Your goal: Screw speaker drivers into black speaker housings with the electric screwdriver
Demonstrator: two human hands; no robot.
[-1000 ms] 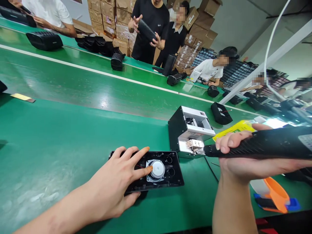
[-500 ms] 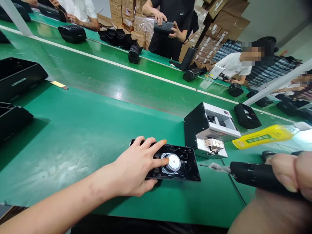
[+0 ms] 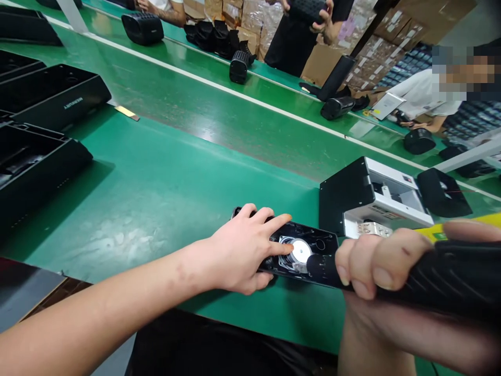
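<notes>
My left hand (image 3: 242, 249) lies spread on a black speaker panel (image 3: 319, 244) on the green table, fingertips touching its round silver speaker driver (image 3: 300, 250). My right hand (image 3: 385, 266) is wrapped round a black electric screwdriver (image 3: 450, 279). The screwdriver's nose reaches over the panel right beside the driver; its tip is hidden.
A black-and-white screw feeder box (image 3: 368, 201) stands just behind the panel. Black speaker housings (image 3: 50, 96) sit at the left. A green conveyor belt (image 3: 203, 112) runs across, with speaker parts and other people working along its far side. A yellow object shows at the right edge.
My right hand has carried the screwdriver from the feeder box, back to the right, then over to the panel's driver. My left hand has stayed on the panel. The view has shifted right.
</notes>
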